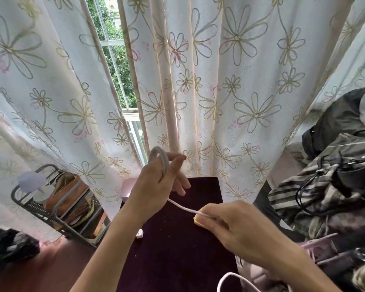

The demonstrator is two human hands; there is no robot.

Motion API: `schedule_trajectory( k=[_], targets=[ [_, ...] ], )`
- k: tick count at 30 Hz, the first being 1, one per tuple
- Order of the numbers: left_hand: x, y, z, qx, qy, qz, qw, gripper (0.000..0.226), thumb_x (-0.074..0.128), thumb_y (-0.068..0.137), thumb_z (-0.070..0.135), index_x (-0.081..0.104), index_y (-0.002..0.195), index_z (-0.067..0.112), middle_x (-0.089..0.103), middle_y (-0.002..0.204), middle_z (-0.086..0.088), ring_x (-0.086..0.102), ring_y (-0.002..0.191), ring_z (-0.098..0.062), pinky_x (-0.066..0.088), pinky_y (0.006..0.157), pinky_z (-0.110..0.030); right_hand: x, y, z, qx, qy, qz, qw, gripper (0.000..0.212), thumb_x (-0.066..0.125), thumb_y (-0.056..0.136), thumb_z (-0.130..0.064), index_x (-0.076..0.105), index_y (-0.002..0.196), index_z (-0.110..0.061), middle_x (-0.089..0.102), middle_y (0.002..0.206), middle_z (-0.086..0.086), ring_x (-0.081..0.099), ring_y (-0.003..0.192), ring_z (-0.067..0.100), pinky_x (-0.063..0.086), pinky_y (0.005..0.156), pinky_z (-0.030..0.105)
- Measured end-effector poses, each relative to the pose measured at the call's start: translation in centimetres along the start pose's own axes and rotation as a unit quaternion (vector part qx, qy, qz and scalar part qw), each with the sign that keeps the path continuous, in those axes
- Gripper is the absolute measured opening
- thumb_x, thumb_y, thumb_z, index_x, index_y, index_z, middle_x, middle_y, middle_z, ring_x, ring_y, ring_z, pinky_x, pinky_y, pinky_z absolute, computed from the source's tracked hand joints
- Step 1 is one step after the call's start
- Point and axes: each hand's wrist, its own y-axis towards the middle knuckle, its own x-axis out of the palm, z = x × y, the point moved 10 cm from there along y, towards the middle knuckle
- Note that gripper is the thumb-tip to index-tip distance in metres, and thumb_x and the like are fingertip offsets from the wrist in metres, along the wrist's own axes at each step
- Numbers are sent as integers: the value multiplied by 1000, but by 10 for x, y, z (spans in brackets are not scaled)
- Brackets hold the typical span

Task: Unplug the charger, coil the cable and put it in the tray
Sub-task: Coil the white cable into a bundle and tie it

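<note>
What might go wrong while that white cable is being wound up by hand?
The loops sit loosely around the left hand and might slide off its fingers. The right hand pinches only a thin stretch of cable, which may slip. The slack near the table edge might snag.

Tray (pixel 127 189) behind table (pixel 177 249), rack (pixel 57 207) left.

We see a white cable (pixel 182 206) over a dark purple table (pixel 177 249), a pink tray (pixel 128 189) behind, and white flower-patterned curtains (pixel 240 81).
</note>
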Motion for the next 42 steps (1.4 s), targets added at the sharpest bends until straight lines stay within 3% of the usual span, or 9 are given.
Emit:
schedule_trajectory(
  k=[5, 8, 13, 20, 29, 33, 36, 38, 42],
  targets=[
    [40, -17, -8, -19, 83, -187, 979, 51, 35, 102, 60, 65, 101, 19, 74, 63, 1, 67, 56, 5, 48, 72, -27, -49, 12, -3, -39, -63, 41, 996, 42, 42, 98, -67, 72, 105, -38, 64, 73, -17, 60, 69, 1, 45, 62, 20],
    [49, -24, -2, -4, 113, -220, 969, 60, 29, 100, 68, 71, 83, 28, 66, 55, 13, 57, 60, 15, 47, 83, -30, -64, 22, 4, -38, -40, 49, 997, 36, 54, 91, -67, 75, 103, -40, 62, 72, -22, 59, 71, -3, 39, 62, 15],
    [54, -33, -1, -1, 136, -261, 956, 46, 53, 91, 66, 64, 77, 24, 54, 72, 13, 50, 56, 0, 42, 55, -24, -74, 37, 17, -37, -75, 31, 996, 20, 71, 89, -56, 74, 103, -42, 62, 81, -15, 60, 72, 5, 50, 68, 28],
    [74, -62, -11, -126, -62, -418, 897, 44, 45, 107, 31, 61, 71, 11, 48, 40, 4, 37, 30, -13, 32, 37, -23, -67, 61, 35, -23, -172, 13, 985, 26, 79, 85, -55, 76, 107, -42, 56, 92, -19, 61, 86, 9, 44, 79, 29],
    [104, -78, -10, -220, -376, -396, 808, 37, 51, 102, 27, 57, 73, 6, 40, 35, 4, 29, 24, -7, 17, 31, -20, -22, 81, 24, -69, -382, 9, 921, 22, 63, 103, -25, 78, 116, -35, 67, 109, -7, 63, 106, 17, 38, 102, 38],
    [105, -67, 5, -227, -518, -341, 751, 32, 46, 101, 23, 58, 75, 8, 41, 34, 8, 34, 24, -3, 14, 34, -25, 12, 82, 25, -105, -257, -6, 961, 37, 53, 105, -13, 71, 131, -32, 70, 132, -7, 65, 121, 17, 42, 106, 39],
    [95, -55, 13, -213, -591, -294, 720, 35, 39, 100, 20, 61, 77, 6, 44, 34, 7, 35, 23, -3, 11, 36, -27, 23, 75, 23, -107, -3, -1, 994, 36, 62, 101, -16, 71, 114, -48, 75, 112, -22, 69, 106, 3, 51, 93, 28],
    [86, -48, 19, -190, -626, -266, 708, 37, 35, 100, 18, 62, 80, 3, 42, 33, 6, 27, 22, -8, 14, 35, -26, 33, 69, 33, -59, 195, 13, 979, 47, 59, 103, -11, 65, 112, -57, 74, 104, -24, 71, 99, 3, 52, 86, 19],
    [70, -38, 25, -147, -654, -237, 703, 35, 40, 103, 20, 65, 93, -3, 29, 35, 4, 25, 25, -10, 25, 35, -22, 62, 61, 64, 46, 363, 78, 927, 27, 48, 112, -8, 67, 128, -21, 76, 107, 15, 73, 104, 33, 56, 95, 42]
  ],
)
